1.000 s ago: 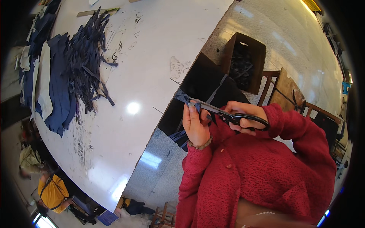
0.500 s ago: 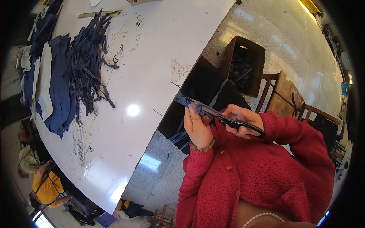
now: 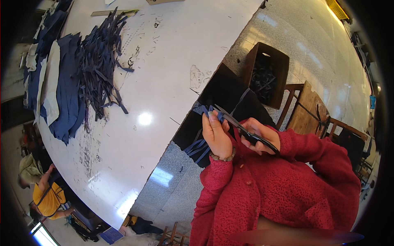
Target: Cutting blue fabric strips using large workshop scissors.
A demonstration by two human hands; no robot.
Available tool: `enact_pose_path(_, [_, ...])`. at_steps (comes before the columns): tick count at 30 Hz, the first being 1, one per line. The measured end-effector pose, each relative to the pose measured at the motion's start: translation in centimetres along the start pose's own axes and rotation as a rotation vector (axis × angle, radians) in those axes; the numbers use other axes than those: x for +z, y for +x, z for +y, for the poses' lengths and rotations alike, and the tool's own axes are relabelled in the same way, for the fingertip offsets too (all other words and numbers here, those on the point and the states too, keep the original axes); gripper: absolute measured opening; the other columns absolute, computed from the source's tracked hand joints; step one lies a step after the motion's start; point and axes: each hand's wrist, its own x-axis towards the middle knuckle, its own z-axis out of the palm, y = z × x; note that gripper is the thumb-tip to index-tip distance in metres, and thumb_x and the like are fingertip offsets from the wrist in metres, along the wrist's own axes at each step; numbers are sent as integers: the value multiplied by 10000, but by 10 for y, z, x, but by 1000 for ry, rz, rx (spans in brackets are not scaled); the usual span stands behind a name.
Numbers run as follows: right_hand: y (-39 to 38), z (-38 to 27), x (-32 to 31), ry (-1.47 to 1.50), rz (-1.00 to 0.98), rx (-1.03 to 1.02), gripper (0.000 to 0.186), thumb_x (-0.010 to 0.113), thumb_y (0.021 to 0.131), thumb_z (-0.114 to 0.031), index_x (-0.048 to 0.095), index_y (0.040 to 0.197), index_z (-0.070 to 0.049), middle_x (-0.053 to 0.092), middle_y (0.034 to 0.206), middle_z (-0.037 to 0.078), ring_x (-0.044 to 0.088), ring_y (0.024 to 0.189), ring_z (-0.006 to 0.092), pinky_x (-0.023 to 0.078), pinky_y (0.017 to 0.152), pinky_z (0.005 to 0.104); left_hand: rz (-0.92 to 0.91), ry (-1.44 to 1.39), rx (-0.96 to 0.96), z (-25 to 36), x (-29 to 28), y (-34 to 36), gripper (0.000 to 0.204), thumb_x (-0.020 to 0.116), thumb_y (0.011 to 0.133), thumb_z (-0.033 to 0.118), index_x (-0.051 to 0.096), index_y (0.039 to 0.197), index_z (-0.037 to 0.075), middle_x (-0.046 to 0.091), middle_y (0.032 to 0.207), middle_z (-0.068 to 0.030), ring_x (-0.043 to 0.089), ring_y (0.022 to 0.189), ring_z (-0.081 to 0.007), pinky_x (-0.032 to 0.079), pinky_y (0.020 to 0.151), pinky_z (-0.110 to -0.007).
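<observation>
left hand (image 3: 216, 137) pinches a bundle of dark blue fabric strips (image 3: 200, 146) off the desk (image 3: 172, 74) edge, fingers closed round it, loose ends hanging below the palm. right hand (image 3: 259, 136) is wrapped shut on the handles of black scissors (image 3: 242, 129), blades a little apart at the bundle's top end (looks like trimming in hand). next cut likely needs the strip end seated between the blades and held taut; cut strips pile (image 3: 98, 65) lies far left, box (image 3: 266, 74) beyond.
</observation>
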Motion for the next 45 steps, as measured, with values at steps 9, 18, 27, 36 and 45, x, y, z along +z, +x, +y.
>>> enact_pose_path(9, [0,4,-1,-82,-3,2,759,552,859,-571,276,1270,5,480,921,65,454,657,70,432,530,210,-30,-175,-11,-4,-5,0,214,407,1017,253,511,938,84,390,640,53,317,511,-28,242,451,-189])
enact_pose_path(18, [1,5,-5,-126,-29,50,733,545,864,-563,284,1243,9,493,883,76,437,572,50,404,512,184,19,-207,-29,-6,-10,2,221,407,1017,264,499,923,87,387,631,43,321,508,-28,248,448,-184])
enact_pose_path(27, [1,8,-1,11,-12,16,759,564,841,-592,283,1245,-14,474,835,57,425,521,55,391,436,193,-11,-84,-18,-9,-8,-2,220,379,1026,239,474,881,103,363,621,75,295,506,1,212,447,-172])
enact_pose_path(36, [5,2,2,-54,-15,8,795,518,843,-633,276,1248,6,469,852,64,430,563,59,401,469,194,174,356,208,-5,-2,-10,233,410,1015,243,513,912,60,514,736,35,463,607,-12,373,530,-148])
enact_pose_path(45, [3,-6,6,5,-38,23,752,551,865,-565,278,1256,17,461,846,44,433,580,60,408,499,196,193,715,515,-5,-19,-3,196,465,977,159,540,933,-17,603,747,-122,609,645,-218,467,560,-295])
